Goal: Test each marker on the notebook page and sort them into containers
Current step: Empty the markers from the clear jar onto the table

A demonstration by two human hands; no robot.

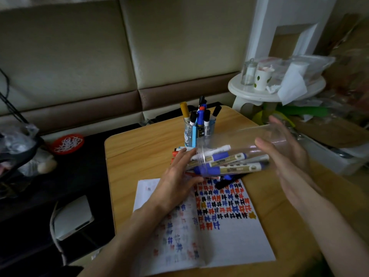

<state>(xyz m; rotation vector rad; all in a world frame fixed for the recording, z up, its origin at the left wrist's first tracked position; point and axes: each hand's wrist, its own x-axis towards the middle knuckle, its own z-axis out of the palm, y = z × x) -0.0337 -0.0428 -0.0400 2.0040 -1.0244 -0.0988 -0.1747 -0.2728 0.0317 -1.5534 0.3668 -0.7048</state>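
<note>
The person's left hand (175, 176) and right hand (287, 154) are bare. Both forearms (129, 236) are bare too, uncovered all the way to the lower edge of view.

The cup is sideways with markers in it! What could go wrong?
The cup lies sideways in the right hand, its mouth at the left hand; the blue markers could slide out and roll off the table. Falling markers might land on the notebook. The full cup behind stands close; a bump could tip it.
</note>
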